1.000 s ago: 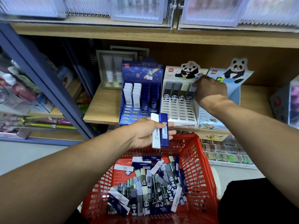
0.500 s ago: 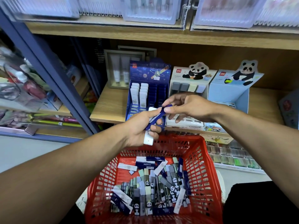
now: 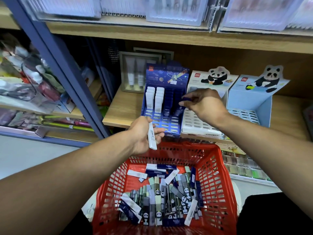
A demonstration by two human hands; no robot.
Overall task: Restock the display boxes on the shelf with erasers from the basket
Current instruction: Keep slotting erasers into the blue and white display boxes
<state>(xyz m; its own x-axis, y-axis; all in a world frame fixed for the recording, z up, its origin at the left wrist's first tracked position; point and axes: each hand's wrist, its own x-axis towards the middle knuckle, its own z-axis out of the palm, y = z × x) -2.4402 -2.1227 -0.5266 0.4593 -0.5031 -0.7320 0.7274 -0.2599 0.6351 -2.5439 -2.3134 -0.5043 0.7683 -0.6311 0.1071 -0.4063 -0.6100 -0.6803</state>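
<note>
A person's right hand [image 3: 204,106] pinches a dark blue eraser [image 3: 186,99] over the blue display box [image 3: 166,99]; the left hand [image 3: 144,134] grips a white eraser [image 3: 152,138] above the red basket [image 3: 218,175].

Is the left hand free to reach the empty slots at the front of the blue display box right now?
Probably yes: the left hand, gripping a white eraser, hangs just before the blue display box, with nothing between.

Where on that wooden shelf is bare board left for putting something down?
Bare wooden shelf shows left of the dark blue display box, in front of the grey framed box, and again right of the pale blue panda box. Between them three display boxes stand side by side.
</note>
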